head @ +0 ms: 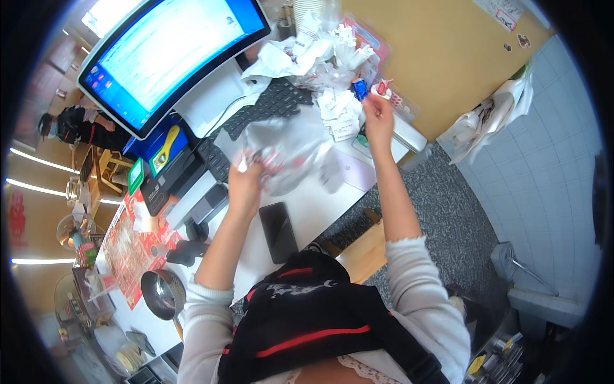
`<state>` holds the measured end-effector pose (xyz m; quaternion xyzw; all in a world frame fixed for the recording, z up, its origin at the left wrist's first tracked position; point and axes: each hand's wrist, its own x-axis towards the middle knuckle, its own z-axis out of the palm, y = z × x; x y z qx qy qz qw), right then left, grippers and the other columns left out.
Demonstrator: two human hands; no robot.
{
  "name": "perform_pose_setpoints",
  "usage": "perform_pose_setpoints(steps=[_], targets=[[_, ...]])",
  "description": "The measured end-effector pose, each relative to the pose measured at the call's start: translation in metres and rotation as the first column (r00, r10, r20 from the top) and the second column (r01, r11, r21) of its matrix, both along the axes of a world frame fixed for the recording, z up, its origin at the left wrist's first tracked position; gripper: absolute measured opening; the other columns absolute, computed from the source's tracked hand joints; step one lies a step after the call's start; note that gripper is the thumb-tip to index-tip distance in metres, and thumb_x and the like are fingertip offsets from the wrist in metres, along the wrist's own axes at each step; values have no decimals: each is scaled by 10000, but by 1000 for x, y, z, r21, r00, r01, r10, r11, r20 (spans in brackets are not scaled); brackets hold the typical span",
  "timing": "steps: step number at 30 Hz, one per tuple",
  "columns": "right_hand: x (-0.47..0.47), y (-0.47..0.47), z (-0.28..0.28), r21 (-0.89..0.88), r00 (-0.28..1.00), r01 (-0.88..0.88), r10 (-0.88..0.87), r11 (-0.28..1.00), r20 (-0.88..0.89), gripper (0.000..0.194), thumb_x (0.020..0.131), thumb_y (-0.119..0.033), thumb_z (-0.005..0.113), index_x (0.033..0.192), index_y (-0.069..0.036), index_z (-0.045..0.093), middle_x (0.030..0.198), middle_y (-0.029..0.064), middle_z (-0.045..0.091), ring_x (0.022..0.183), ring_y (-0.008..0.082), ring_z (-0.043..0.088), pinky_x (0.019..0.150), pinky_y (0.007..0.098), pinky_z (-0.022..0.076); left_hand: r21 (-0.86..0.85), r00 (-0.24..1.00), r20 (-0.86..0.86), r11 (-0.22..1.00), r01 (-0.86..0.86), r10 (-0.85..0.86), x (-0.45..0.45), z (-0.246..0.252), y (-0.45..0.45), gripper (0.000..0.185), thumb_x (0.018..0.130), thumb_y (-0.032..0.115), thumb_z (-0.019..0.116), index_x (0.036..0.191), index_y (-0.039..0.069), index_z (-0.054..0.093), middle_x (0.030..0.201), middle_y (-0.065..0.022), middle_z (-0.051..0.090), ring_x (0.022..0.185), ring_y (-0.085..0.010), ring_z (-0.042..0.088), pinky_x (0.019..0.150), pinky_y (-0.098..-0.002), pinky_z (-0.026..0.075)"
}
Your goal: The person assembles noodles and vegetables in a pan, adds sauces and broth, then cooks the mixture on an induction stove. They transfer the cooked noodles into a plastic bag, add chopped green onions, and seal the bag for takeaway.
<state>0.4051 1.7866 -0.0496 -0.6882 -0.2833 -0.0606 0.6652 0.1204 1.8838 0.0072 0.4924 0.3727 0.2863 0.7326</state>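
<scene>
My left hand [245,189] grips the bunched end of a translucent plastic bag [300,153] with red print. The bag is blurred and hangs over the keyboard [261,108] and the white desk. My right hand [379,117] is raised at the desk's right side, its fingers curled. Whether anything sits between them cannot be made out. Just beyond its fingertips is a small blue packet [359,90]. Loose paper slips [339,115] lie to its left. A black smartphone [278,232] rests on the desk below the bag, and a pale purple device [356,170] lies partly under it.
A lit monitor [177,57] stands at the back left. Crumpled paper and plastic [307,57] pile up behind the keyboard. To the left are a black printer-like box [175,180] and a pan [163,294]. Another person [79,125] is farther off. A wooden stool [367,254] stands below the desk edge.
</scene>
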Motion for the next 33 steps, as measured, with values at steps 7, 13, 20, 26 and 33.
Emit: perform_pose_setpoints(steps=[7,13,20,26,33], targets=[[8,132,-11,-551,750,100,301,828,589,384,760,-213,687,1114,-108,581,1106,162,580,959,327,584,800,442,467,-49,985,-8,984,-173,173,-94,8,-35,319,865,163,490,1153,28,519,892,-25,574,802,-100,544,665,-237,444],[36,150,-1,-517,860,-11,272,856,432,112,812,-182,572,862,-110,643,759,155,626,741,359,603,645,440,470,-35,939,-235,963,-266,251,-147,8,-48,343,893,365,548,779,53,633,684,-13,574,631,-66,502,522,-231,373],[42,117,13,-91,931,-272,286,958,227,155,846,-99,613,982,-32,648,1128,148,600,989,244,590,808,340,486,34,971,-233,997,66,-56,-150,13,-44,434,798,-41,588,1197,56,445,1096,-82,574,733,-115,600,534,-211,456],[-4,95,29,-67,852,-446,447,892,275,117,841,-56,608,934,-21,671,1104,133,630,1058,242,579,914,326,440,0,902,-320,952,307,-291,-77,37,-10,474,868,105,568,1305,63,391,1199,-122,552,865,-151,611,621,-268,503],[-60,37,12,-207,614,-464,481,861,625,325,681,92,572,951,-60,670,1059,80,653,1000,255,604,891,333,465,-223,988,91,970,-99,122,56,3,41,254,830,126,628,1074,58,603,892,-76,631,757,-189,624,626,-325,525]])
